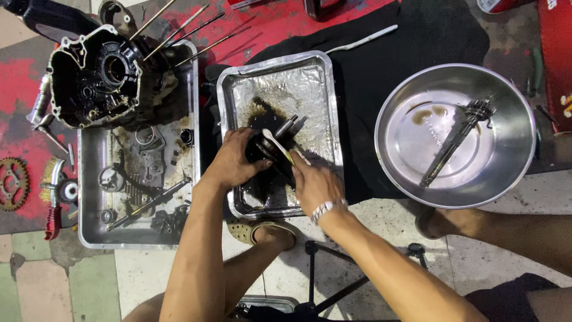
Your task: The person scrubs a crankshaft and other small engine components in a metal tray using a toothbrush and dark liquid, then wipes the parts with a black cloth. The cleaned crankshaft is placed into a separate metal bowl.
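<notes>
My left hand (235, 161) grips a dark, oily round engine part (275, 143) over a rectangular metal tray (280, 74) with a black oil puddle. A metal shaft end sticks out of the part toward the upper right. My right hand (316, 182), with a watch on the wrist, holds a brush with a pale handle (279, 143) against the part.
A larger metal tray (89, 197) at left holds several greasy engine pieces and a black engine case (98, 74) with long studs. A round steel basin (456, 137) at right holds a gear shaft (456, 140). A sprocket (13, 182) lies far left. My feet and a tripod are below.
</notes>
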